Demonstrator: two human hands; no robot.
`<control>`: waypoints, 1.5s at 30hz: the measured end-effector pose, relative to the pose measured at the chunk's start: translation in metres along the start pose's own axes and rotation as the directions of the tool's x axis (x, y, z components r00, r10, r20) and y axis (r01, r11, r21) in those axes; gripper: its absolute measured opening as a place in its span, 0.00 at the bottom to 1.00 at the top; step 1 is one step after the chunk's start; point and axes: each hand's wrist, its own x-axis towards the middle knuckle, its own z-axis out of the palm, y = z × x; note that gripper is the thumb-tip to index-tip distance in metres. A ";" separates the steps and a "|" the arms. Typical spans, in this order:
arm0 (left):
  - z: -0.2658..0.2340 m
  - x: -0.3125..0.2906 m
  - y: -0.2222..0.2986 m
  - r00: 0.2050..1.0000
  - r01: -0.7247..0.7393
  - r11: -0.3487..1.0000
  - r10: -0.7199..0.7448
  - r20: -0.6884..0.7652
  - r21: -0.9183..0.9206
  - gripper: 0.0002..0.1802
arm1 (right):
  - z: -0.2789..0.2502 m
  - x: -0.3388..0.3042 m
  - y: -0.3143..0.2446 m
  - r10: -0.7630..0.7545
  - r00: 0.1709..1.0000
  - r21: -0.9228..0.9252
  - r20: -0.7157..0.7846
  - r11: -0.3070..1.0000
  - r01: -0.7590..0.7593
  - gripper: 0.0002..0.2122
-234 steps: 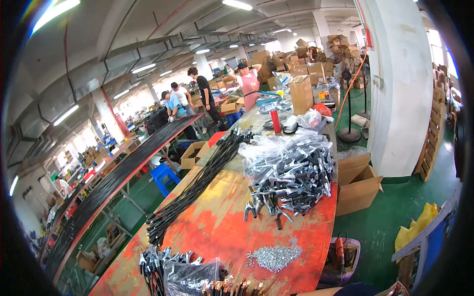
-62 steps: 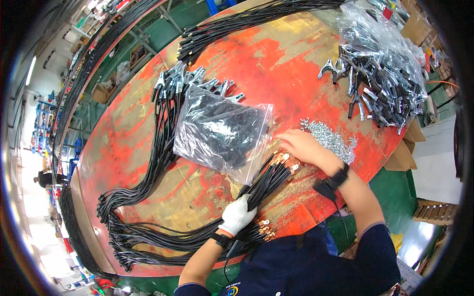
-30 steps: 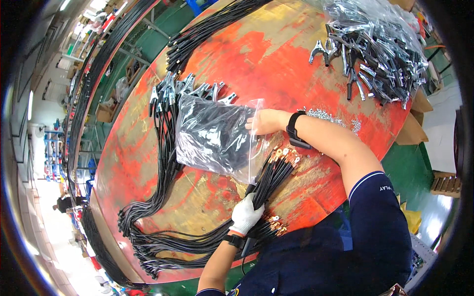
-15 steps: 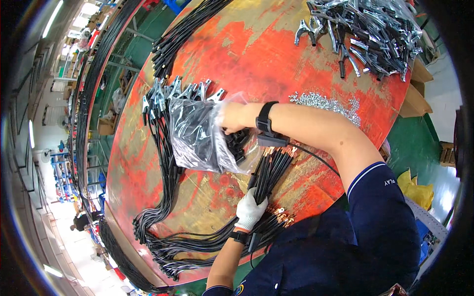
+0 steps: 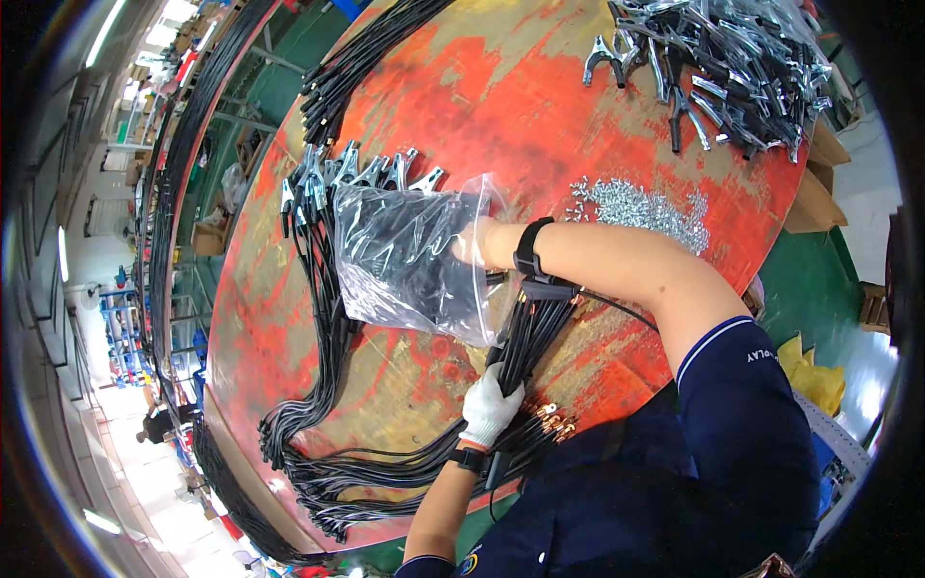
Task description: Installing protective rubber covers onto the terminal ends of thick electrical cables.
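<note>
My left hand (image 5: 492, 405), in a white glove, is closed round a bundle of black cables (image 5: 526, 337). Copper lugs at its upper end are partly covered by my right wrist. My bare right hand (image 5: 474, 243) reaches into the mouth of a clear plastic bag (image 5: 400, 289) full of black pieces. Through the film its fingers are too blurred to read. Below the left hand lie more black cables with copper lugs (image 5: 551, 422). Metal spring clamps (image 5: 371, 171) on cable ends lie just beyond the bag.
A heap of silver and black clamps (image 5: 732, 82) lies at the table's far right, with a scatter of small screws (image 5: 646, 212) nearer. Another black cable bundle (image 5: 371, 63) is at the far left. The round table (image 5: 520, 125) has worn red paint. Cardboard boxes (image 5: 819, 183) stand beyond its right edge.
The bag's mouth has spread up and rightward around my right hand, and the black pieces at its opening are now covered. My left hand stays on the cables.
</note>
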 end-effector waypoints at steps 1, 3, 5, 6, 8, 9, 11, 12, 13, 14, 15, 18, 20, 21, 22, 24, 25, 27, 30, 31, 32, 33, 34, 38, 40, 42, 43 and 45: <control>0.000 0.000 -0.001 1.000 -0.001 1.000 0.001 -0.012 0.004 0.25 | -0.001 -0.001 0.003 -0.001 1.000 0.002 -0.007 1.000 0.001 0.11; 0.002 0.001 -0.003 1.000 -0.014 1.000 0.014 -0.022 0.006 0.25 | -0.015 -0.001 0.011 0.013 0.994 0.097 0.107 0.995 -0.024 0.12; 0.001 0.001 -0.003 0.999 -0.033 0.999 0.033 -0.033 0.008 0.25 | -0.014 0.002 0.014 -0.058 0.986 0.002 0.154 0.998 0.058 0.12; 0.000 0.001 -0.002 0.999 -0.030 1.000 0.030 -0.023 0.008 0.25 | -0.011 0.001 0.013 -0.056 0.987 0.001 0.154 0.998 0.056 0.12; 0.000 0.001 -0.001 1.000 -0.028 1.000 0.028 -0.013 0.010 0.25 | 0.001 0.000 0.003 -0.157 0.984 -0.020 0.085 0.987 0.160 0.13; 0.001 0.001 -0.002 0.999 -0.033 0.999 0.034 -0.006 0.012 0.25 | 0.005 0.001 -0.001 -0.209 0.977 -0.033 0.051 0.977 0.211 0.14; 0.002 0.001 -0.002 0.999 -0.036 0.999 0.036 -0.002 0.017 0.26 | 0.004 0.005 -0.007 -0.169 0.980 0.005 0.105 0.985 0.170 0.14; 0.002 0.000 -0.001 1.000 -0.022 1.000 0.022 -0.005 -0.001 0.25 | 0.000 0.004 -0.007 -0.189 0.974 0.000 0.121 0.982 0.191 0.11; 0.001 0.000 -0.001 1.000 -0.009 1.000 0.009 -0.009 -0.021 0.24 | -0.004 0.004 -0.008 -0.209 0.968 -0.005 0.138 0.977 0.212 0.09; 0.002 0.000 0.000 1.000 -0.008 1.000 0.008 -0.011 -0.023 0.24 | -0.001 0.004 -0.005 -0.156 0.979 -0.010 0.128 0.987 0.159 0.11; 0.002 0.000 0.000 1.000 -0.020 1.000 0.019 -0.017 -0.019 0.25 | 0.001 0.004 0.001 -0.158 0.979 -0.012 0.130 0.987 0.161 0.11; 0.001 0.000 -0.005 0.998 -0.048 0.999 0.048 -0.039 -0.008 0.25 | -0.038 -0.012 0.003 -0.042 0.968 0.155 0.248 0.988 0.003 0.11; 0.002 -0.001 -0.006 0.996 -0.067 0.998 0.067 -0.054 -0.002 0.25 | -0.037 -0.013 0.007 -0.061 0.974 0.174 0.218 0.984 0.022 0.13; 0.001 -0.001 -0.007 0.995 -0.076 0.997 0.077 -0.057 0.015 0.26 | -0.052 -0.017 0.005 -0.083 0.963 0.188 0.258 0.982 0.034 0.15; 0.000 -0.001 -0.009 0.995 -0.083 0.996 0.085 -0.060 0.034 0.26 | -0.061 -0.019 0.003 -0.144 0.952 0.205 0.271 0.975 0.089 0.15; -0.002 0.000 -0.006 0.996 -0.078 0.997 0.079 -0.048 0.030 0.27 | -0.042 -0.021 0.007 -0.131 0.975 0.356 0.180 0.933 0.060 0.14; -0.003 0.000 -0.005 0.996 -0.080 0.996 0.081 -0.033 0.031 0.27 | -0.031 -0.017 0.007 -0.094 0.991 0.501 0.092 0.864 0.036 0.14; -0.004 0.000 -0.002 0.995 -0.090 0.996 0.091 -0.049 0.025 0.26 | -0.019 -0.004 0.002 -0.174 0.982 0.433 0.067 0.892 0.129 0.12; -0.003 0.001 -0.002 0.997 -0.072 0.997 0.073 -0.028 0.031 0.25 | -0.007 0.008 -0.012 -0.254 0.948 0.179 0.190 0.959 0.221 0.12; -0.003 0.001 -0.003 0.996 -0.078 0.997 0.079 -0.029 0.028 0.25 | -0.001 0.001 -0.020 -0.195 0.975 0.146 0.107 0.973 0.178 0.12; -0.003 0.001 -0.003 0.996 -0.086 0.996 0.087 -0.030 0.026 0.25 | 0.006 -0.002 -0.030 -0.149 0.988 0.167 0.042 0.976 0.140 0.11; -0.003 0.000 -0.004 0.996 -0.083 0.996 0.083 -0.031 0.025 0.25 | 0.004 -0.004 -0.041 -0.103 0.994 0.192 -0.023 0.976 0.106 0.11; -0.003 0.000 -0.004 0.996 -0.076 0.997 0.077 -0.034 0.025 0.25 | 0.000 -0.003 -0.049 -0.048 0.999 0.208 0.010 0.977 0.045 0.11; -0.003 0.001 -0.004 0.996 -0.077 0.997 0.078 -0.040 0.024 0.25 | -0.003 0.002 -0.048 -0.012 0.999 0.167 0.045 0.986 0.004 0.11; -0.006 0.000 0.000 0.997 -0.076 0.997 0.077 -0.031 0.023 0.25 | 0.002 -0.003 -0.034 -0.015 0.998 0.131 0.056 0.991 0.008 0.11; -0.006 0.000 0.001 0.998 -0.062 0.998 0.062 -0.024 0.017 0.25 | -0.008 -0.008 -0.022 -0.015 0.993 0.113 0.118 0.994 0.001 0.11; -0.007 -0.001 -0.001 0.997 -0.065 0.998 0.065 -0.028 0.028 0.25 | -0.018 -0.009 -0.015 -0.048 0.982 0.072 0.183 0.997 0.035 0.14; -0.010 -0.002 0.000 0.997 -0.070 0.997 0.072 -0.034 0.036 0.25 | -0.042 -0.016 -0.003 -0.077 0.964 0.059 0.256 0.996 0.064 0.21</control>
